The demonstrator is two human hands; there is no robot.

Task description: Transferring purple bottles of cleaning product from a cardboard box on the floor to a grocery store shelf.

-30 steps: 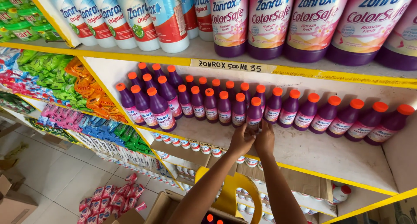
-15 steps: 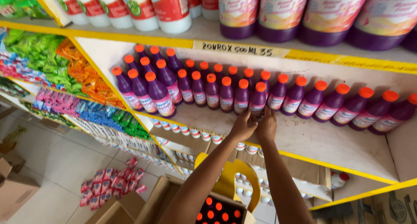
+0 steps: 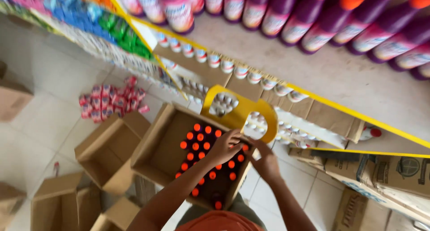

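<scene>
An open cardboard box [image 3: 152, 143] stands below me, holding several bottles with orange caps [image 3: 197, 146]. My left hand [image 3: 226, 147] reaches into the box, its fingers curled over a bottle top at the box's right side. My right hand [image 3: 267, 161] is beside it at the box's right rim, fingers pointing at the same bottles; what it grips is hidden. Above, a row of purple bottles with orange caps [image 3: 313, 27] stands on the shelf board [image 3: 322, 76].
A yellow plastic chair back [image 3: 233, 108] rises just behind the box. Empty open cartons [image 3: 101, 152] lie to the left on the tiled floor, with a pile of pink packets [image 3: 109, 101] beyond them. More printed cartons [image 3: 380, 173] sit at the right. Small white bottles [image 3: 224, 65] line the lower shelf.
Both hands have left the purple bottle on the shelf and dropped to the box. My view has tilted down from the shelf to the floor.
</scene>
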